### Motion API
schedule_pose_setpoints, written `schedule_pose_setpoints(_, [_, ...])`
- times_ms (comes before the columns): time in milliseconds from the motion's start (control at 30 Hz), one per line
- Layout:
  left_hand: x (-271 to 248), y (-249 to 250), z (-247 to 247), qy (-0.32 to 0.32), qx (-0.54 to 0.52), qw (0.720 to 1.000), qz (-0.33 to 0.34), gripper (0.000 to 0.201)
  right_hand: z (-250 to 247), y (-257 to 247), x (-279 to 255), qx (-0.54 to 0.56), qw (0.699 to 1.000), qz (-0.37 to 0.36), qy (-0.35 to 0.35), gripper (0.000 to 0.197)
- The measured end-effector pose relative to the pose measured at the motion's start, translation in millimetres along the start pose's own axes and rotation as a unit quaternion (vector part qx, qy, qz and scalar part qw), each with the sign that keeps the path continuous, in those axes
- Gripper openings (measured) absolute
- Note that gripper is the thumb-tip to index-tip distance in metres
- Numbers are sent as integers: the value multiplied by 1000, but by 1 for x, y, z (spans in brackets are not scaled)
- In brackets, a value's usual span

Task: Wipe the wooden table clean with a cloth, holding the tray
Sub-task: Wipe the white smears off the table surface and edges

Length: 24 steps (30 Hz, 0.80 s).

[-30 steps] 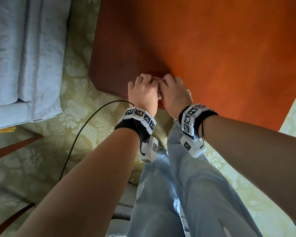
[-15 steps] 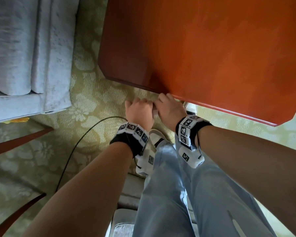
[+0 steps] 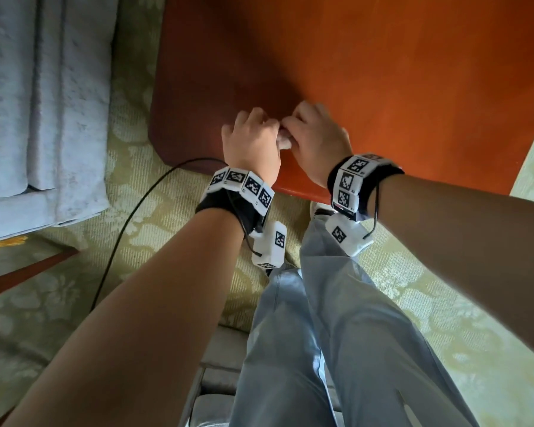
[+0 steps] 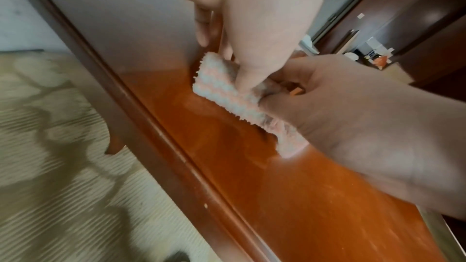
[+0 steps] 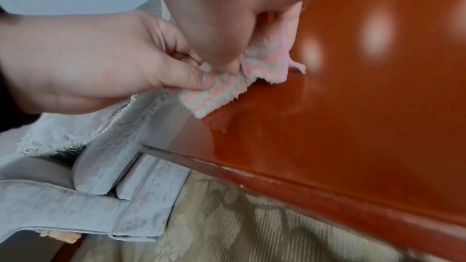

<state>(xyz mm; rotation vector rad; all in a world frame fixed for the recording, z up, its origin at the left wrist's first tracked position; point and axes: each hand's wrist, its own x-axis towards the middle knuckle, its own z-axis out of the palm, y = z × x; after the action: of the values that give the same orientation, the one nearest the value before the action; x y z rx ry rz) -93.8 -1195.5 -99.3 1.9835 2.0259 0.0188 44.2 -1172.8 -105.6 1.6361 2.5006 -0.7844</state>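
Observation:
A small pink-and-white striped cloth (image 3: 284,142) lies bunched on the glossy orange-brown wooden table (image 3: 383,72), near its front left corner. My left hand (image 3: 253,131) pinches one end of the cloth and my right hand (image 3: 309,127) grips the other end, knuckles nearly touching. In the left wrist view the cloth (image 4: 227,91) presses flat on the table top (image 4: 277,186) under my left fingers (image 4: 242,79), with the right hand (image 4: 353,117) curled round its far part. In the right wrist view the left hand (image 5: 100,63) pinches the cloth (image 5: 219,91). No tray shows in any view.
A grey sofa (image 3: 28,87) stands left of the table. A black cable (image 3: 130,217) runs over the patterned green carpet (image 3: 74,318). My legs in light jeans (image 3: 321,334) are just before the table edge. A dark wooden cabinet (image 4: 416,17) stands beyond the table.
Half a second ago both hands and the cloth were at the table's near edge. Now they are further in over the table top, still holding the cloth together.

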Motion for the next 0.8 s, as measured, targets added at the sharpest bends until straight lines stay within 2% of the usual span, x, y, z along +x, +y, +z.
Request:
schedule_pose_setpoints(67, [-5, 1, 8, -29, -6, 999, -15, 17, 8, 3, -5, 9, 1000, 11, -19, 32])
schedule_pose_setpoints(200, [-29, -3, 15, -41, -3, 999, -19, 14, 24, -12, -24, 51, 997, 30, -54, 40])
schedule_pose_setpoints(367, [-67, -21, 8, -81, 10, 997, -6, 9, 41, -39, -47, 49, 994, 7, -98, 19])
schedule_pose_setpoints(500, [-101, -37, 4, -168, 25, 986, -6, 19, 50, -57, -58, 42, 986, -35, -155, 16])
schedule_pose_setpoints(667, [-122, -54, -7, -162, -42, 985, -49, 18, 37, -84, -66, 56, 984, -48, -159, 19])
schedule_pose_setpoints(800, [-121, -62, -45, -138, -103, 981, -84, 13, -1, -107, -63, 118, 981, -34, -152, 19])
